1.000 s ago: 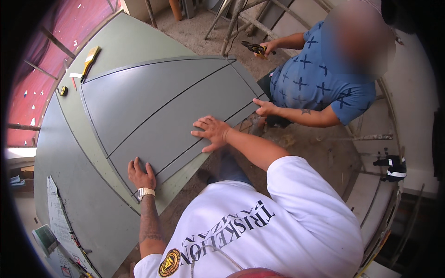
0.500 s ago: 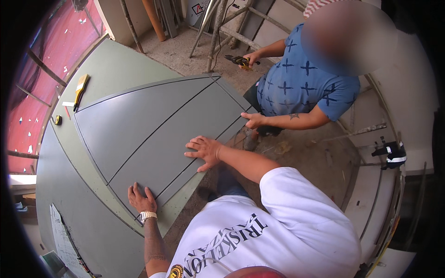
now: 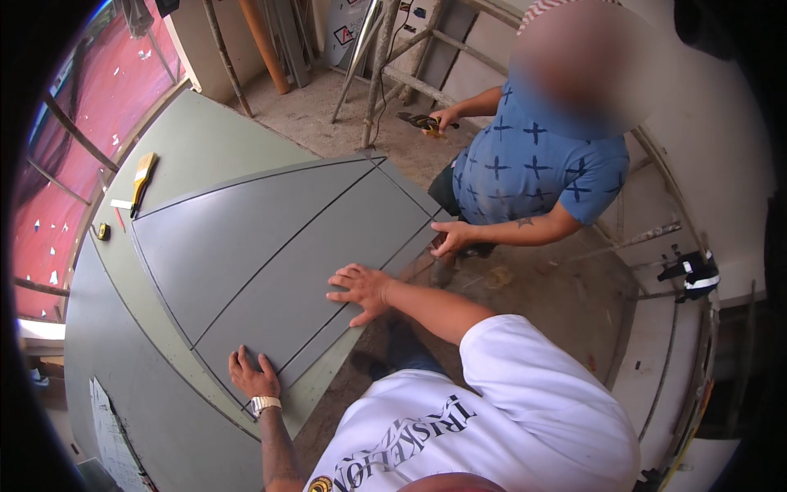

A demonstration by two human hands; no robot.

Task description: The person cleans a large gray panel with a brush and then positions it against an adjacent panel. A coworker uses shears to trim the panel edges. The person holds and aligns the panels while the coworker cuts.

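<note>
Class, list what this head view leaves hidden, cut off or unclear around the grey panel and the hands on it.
- Palm of the left hand and right hand: pressed flat on the grey panel.
- Panel's underside: hidden by the panel itself.
- Co-worker's tool: too small to identify.
- Paper sheet: bent by the fisheye rim.

A white rectangular sign (image 3: pixel 351 25) leans against the far wall at the top centre of the view, behind the slanted metal poles; it carries a red triangular symbol and dark markings. A pale printed sheet (image 3: pixel 111 426), long and roughly rectangular with fine dark print, lies flat on the grey-green worktop (image 3: pixel 197 139) near its lower left edge. No packages or screens can be made out.
</note>
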